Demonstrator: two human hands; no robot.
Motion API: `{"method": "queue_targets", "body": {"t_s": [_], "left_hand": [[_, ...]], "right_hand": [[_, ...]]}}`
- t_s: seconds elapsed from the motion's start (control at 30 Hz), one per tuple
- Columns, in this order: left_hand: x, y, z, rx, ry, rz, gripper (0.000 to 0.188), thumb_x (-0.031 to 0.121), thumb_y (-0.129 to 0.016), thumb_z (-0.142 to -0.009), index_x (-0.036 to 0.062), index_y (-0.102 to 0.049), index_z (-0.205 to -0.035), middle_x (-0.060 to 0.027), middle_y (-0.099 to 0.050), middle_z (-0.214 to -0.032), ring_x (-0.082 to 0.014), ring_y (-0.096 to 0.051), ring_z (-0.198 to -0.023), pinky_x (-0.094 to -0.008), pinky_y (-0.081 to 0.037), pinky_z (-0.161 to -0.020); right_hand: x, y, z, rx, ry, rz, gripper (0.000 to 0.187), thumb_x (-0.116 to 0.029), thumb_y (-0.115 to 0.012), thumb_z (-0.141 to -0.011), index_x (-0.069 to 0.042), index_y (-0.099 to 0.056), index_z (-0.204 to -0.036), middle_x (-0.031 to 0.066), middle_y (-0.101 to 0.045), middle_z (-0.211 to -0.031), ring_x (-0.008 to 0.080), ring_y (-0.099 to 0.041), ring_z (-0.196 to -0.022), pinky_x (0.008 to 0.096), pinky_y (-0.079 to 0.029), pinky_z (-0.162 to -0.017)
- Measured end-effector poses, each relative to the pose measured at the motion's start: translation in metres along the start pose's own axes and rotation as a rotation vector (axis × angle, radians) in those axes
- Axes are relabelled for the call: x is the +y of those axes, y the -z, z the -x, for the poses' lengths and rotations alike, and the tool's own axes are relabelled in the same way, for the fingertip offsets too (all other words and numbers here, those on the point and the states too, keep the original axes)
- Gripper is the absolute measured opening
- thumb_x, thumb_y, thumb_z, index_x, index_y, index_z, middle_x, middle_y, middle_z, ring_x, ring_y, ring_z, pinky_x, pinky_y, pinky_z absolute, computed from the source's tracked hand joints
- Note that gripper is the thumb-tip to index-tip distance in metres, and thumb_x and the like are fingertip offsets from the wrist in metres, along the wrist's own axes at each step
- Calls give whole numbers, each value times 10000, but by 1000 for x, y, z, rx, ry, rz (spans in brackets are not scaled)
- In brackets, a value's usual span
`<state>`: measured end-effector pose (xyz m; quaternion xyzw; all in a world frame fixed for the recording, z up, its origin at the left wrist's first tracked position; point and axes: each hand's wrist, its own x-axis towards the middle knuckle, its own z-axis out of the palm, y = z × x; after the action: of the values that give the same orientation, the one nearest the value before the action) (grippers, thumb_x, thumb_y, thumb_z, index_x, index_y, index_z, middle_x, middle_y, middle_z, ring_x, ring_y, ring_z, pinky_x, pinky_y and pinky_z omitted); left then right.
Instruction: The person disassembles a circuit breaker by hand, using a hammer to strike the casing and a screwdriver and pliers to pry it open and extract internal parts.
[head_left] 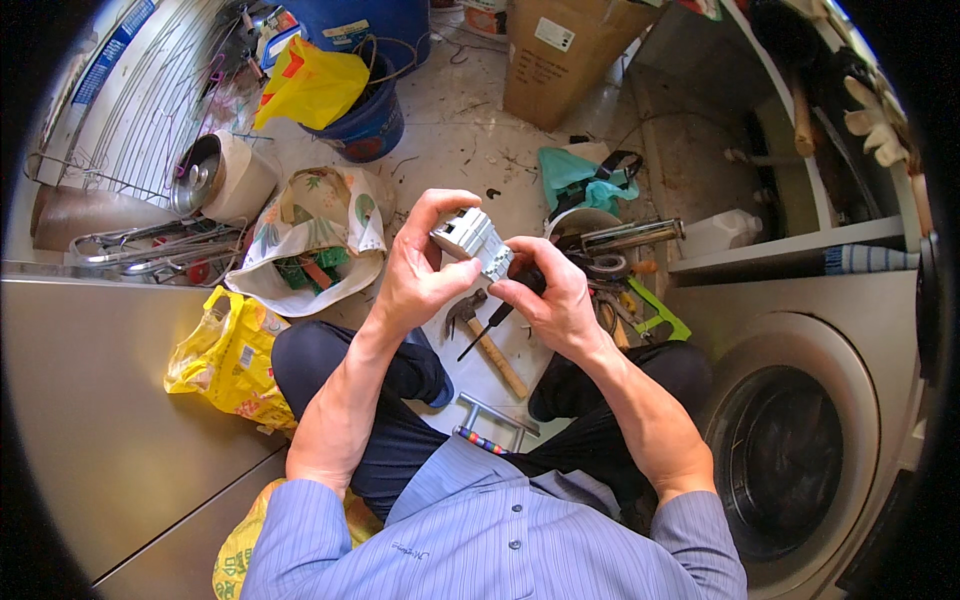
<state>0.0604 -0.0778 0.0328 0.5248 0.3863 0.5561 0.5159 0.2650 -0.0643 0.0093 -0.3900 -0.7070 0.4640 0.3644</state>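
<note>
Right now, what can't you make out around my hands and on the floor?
All in the head view:
- Grey plastic module: underside faces away; one end partly covered by the left hand.
- Black-handled screwdriver: upper handle partly hidden by the right hand.
- Yellow plastic bag: contents hidden by its sides.
- Cardboard box: top cut off by the picture's upper edge.

A striped blue-grey shirt (450,535) is worn with dark trousers (395,450).
</note>
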Motion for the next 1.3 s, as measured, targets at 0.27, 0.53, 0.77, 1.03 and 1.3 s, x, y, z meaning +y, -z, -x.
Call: {"method": "queue_targets", "body": {"t_s": [0.27,0.53,0.77,1.03,1.3], "left_hand": [[-3,4,3,18,126,53,593,22,-644,-785,18,-515,-1364,-82,-582,-1185,-153,-589,-1070,-302,-474,-969],[-23,-2,-1,2,334,531,623,171,-583,-863,32,-435,-1452,-149,-617,-1219,-250,-641,-1102,-385,-530,-975],[-34,-6,-3,43,317,473,495,235,-553,-954,37,-469,-1400,-135,-641,-1166,-231,-652,-1069,-383,-538,-951],[-41,18,-15,331,581,499,423,486,-485,-997,109,-601,-1146,-133,-720,-991,-263,-719,-873,-416,-620,-662],[-36,25,-10,384,474,507,440,480,-448,-1006,97,-617,-1139,-127,-739,-919,-226,-695,-830,-387,-559,-759]], "right_hand": [[-3,1,-5,12,196,196,442,-168,-840,-794,-3,-625,-1143,156,-646,-903,284,-669,-772,361,-539,-667],[-12,4,-1,19,225,229,433,-200,-838,-793,-10,-627,-1120,165,-647,-903,321,-677,-767,383,-545,-655],[-3,13,-6,5,299,291,393,-186,-841,-779,-25,-649,-1082,155,-665,-913,315,-688,-791,385,-557,-676],[35,62,-28,242,64,617,273,-279,-766,-871,-39,-704,-985,135,-692,-957,297,-697,-835,394,-566,-734],[47,96,-34,507,-36,800,257,-319,-736,-894,-63,-736,-906,146,-678,-943,328,-684,-810,417,-554,-727]]}}
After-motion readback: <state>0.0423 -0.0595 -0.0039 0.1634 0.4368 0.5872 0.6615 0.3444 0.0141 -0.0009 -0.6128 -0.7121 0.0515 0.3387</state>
